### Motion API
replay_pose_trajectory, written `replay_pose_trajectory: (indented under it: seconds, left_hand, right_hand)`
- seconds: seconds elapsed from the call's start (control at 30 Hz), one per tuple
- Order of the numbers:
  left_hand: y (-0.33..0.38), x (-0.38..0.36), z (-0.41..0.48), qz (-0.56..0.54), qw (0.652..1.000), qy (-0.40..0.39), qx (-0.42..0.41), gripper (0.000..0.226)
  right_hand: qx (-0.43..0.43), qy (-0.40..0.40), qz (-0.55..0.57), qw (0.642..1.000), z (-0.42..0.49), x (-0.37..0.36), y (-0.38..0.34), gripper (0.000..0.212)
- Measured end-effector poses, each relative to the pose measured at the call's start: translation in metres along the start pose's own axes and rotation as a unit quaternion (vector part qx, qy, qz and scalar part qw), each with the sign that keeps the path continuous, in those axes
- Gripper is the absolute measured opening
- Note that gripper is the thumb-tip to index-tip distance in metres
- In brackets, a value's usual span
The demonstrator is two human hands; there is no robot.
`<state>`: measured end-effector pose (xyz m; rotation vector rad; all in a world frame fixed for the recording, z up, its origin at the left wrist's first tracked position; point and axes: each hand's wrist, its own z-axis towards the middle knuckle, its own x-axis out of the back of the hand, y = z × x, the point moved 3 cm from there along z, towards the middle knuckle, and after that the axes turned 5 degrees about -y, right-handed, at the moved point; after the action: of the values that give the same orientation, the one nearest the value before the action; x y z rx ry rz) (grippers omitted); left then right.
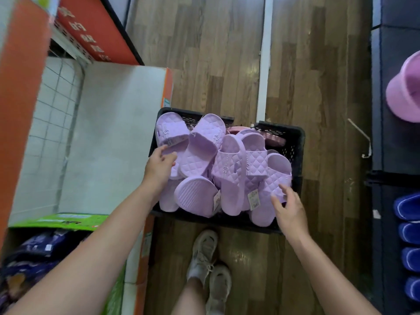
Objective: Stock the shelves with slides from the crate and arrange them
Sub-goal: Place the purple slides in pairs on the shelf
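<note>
A black plastic crate [293, 142] stands on the wooden floor, heaped with several lilac quilted slides [229, 164], some with paper price tags. My left hand [159, 165] is at the crate's left side, fingers relaxed and touching the leftmost lilac slide [169, 130]. At the crate's near right corner, my right hand [289, 206] hovers with spread fingers over a lilac slide [272, 185]. Neither hand grips anything. A pink slide [273, 137] shows under the pile at the back.
A white shelf [109, 133] with an orange edge lies left of the crate. On the right stands a dark shelf unit [395, 133] holding a pink slide [406, 92] and several blue slides [409, 233]. My feet in pale sneakers [209, 264] stand below the crate.
</note>
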<state>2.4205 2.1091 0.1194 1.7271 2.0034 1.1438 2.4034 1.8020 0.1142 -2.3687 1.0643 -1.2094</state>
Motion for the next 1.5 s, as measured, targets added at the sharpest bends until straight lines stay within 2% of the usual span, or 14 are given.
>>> replay_pose_trajectory:
  seconds: [0.17,0.3,0.4,0.53,0.63,0.73,0.9,1.0,1.13,1.3,1.4,1.47,1.5]
  left_hand:
    - [-0.016,-0.010,-0.030,0.011,0.998,-0.061,0.021,0.049]
    - [-0.047,-0.015,-0.041,0.037,0.992,-0.113,0.033,0.039]
    - [-0.060,-0.016,-0.043,0.064,0.990,-0.122,0.030,0.036]
    - [-0.068,-0.016,-0.042,0.098,0.992,-0.076,0.009,0.021]
    - [-0.073,-0.015,-0.042,0.105,0.992,-0.067,0.010,0.011]
    - [-0.076,-0.010,-0.041,0.100,0.992,-0.076,0.014,0.012]
    - [-0.074,0.003,-0.044,0.089,0.993,-0.076,0.006,0.011]
    - [-0.064,0.009,-0.051,0.037,0.998,-0.057,-0.005,0.015]
    - [-0.029,0.012,-0.068,0.023,0.993,-0.081,-0.085,0.007]
    - [0.029,0.013,-0.078,0.023,0.983,-0.076,-0.167,0.008]
    - [0.058,0.011,-0.082,0.024,0.979,-0.076,-0.188,0.012]
    - [0.076,0.009,-0.090,0.019,0.977,-0.095,-0.192,0.002]
    - [0.086,0.009,-0.097,0.018,0.975,-0.102,-0.199,0.012]
  right_hand:
    - [0.019,-0.079,0.004,0.997,-0.012,-0.024,-0.023,0.046]
    - [0.003,-0.126,0.020,0.992,0.006,-0.042,-0.038,0.050]
    - [-0.030,-0.108,0.005,0.994,0.021,-0.054,-0.049,0.060]
    - [-0.075,-0.079,-0.047,0.993,0.031,-0.070,-0.059,0.071]
    - [-0.082,-0.054,-0.037,0.994,0.037,-0.072,-0.061,0.058]
    - [-0.065,-0.023,0.004,0.998,0.033,-0.066,-0.058,0.041]
    - [-0.037,0.009,0.103,0.994,0.012,-0.042,-0.042,0.037]
    - [-0.033,0.030,0.138,0.989,-0.001,-0.022,-0.034,0.036]
    - [-0.015,0.041,0.180,0.983,-0.020,0.003,-0.035,0.032]
    - [0.009,0.041,0.265,0.963,-0.042,0.035,-0.038,0.027]
    - [0.015,0.050,0.284,0.957,-0.055,0.054,-0.036,0.019]
    - [0.027,0.051,0.293,0.954,-0.069,0.070,-0.039,0.022]
    - [0.034,0.051,0.298,0.953,-0.078,0.079,-0.043,0.024]
